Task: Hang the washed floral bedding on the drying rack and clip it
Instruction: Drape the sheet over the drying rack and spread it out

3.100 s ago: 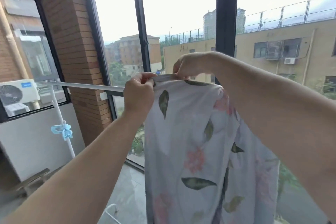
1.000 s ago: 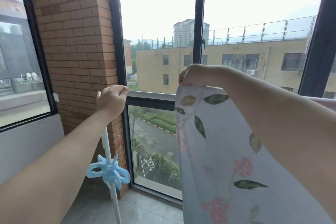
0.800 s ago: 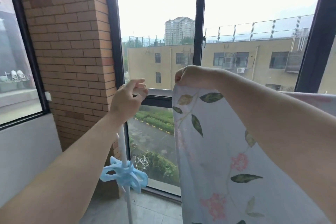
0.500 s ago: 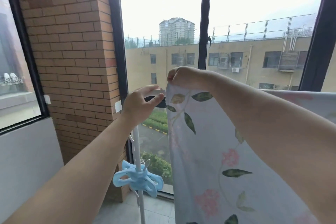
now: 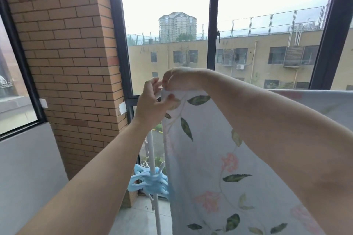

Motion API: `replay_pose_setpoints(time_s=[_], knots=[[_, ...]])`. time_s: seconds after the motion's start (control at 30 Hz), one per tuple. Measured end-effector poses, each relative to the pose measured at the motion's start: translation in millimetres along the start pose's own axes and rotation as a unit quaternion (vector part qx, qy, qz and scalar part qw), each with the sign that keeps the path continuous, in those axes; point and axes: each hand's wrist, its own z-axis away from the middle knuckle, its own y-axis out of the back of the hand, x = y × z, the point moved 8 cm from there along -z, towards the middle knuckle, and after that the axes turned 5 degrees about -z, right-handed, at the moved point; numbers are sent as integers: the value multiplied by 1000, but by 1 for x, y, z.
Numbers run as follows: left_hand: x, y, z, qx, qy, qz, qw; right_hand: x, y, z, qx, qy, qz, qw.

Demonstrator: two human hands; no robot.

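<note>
The floral bedding (image 5: pixel 214 168), pale with green leaves and pink flowers, hangs down from the rack's top bar, which it hides, and spreads off to the right. My right hand (image 5: pixel 181 80) grips its top left corner from above. My left hand (image 5: pixel 152 101) pinches the same corner's edge from the left, thumb on the cloth. The rack's white upright pole (image 5: pixel 152 158) stands just below my left hand. Light blue clips (image 5: pixel 149 181) are bunched on that pole.
A brick pillar (image 5: pixel 72 63) rises on the left beside a dark-framed window (image 5: pixel 214 25). A grey wall panel (image 5: pixel 28 168) lies low on the left. The tiled floor (image 5: pixel 141 217) shows beneath the pole.
My left hand left the bare rack bar, moved right and took hold of the bedding's corner beside my right hand. The view has shifted left, so the pole and clips now sit nearer the middle.
</note>
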Motion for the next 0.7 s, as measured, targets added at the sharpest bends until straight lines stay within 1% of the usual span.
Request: replay_pose_setpoints(time_s=[0.07,0.13,0.23,0.3,0.33,0.4,0.47,0.6,0.7], knots=[[1,-3,5,0,-8,0,1000,0,1,3,30,13,-17,999],[1,-6,7,9,-10,-6,1000,6,7,5,82,18,-47,995],[3,-6,8,33,2,-24,999,24,15,17,134,11,-42,990],[4,-7,5,65,18,-60,996,38,21,31,148,-3,-28,989],[8,-7,6,89,20,-98,991,45,25,40,153,-7,-12,988],[27,-16,8,135,-15,-178,975,64,34,62,162,-32,24,986],[54,-37,15,152,-80,-227,959,91,39,83,166,-71,34,983],[101,-100,28,84,-176,-230,953,154,52,134,165,-153,52,973],[134,-150,38,13,-218,-217,951,199,72,185,179,-209,59,959]])
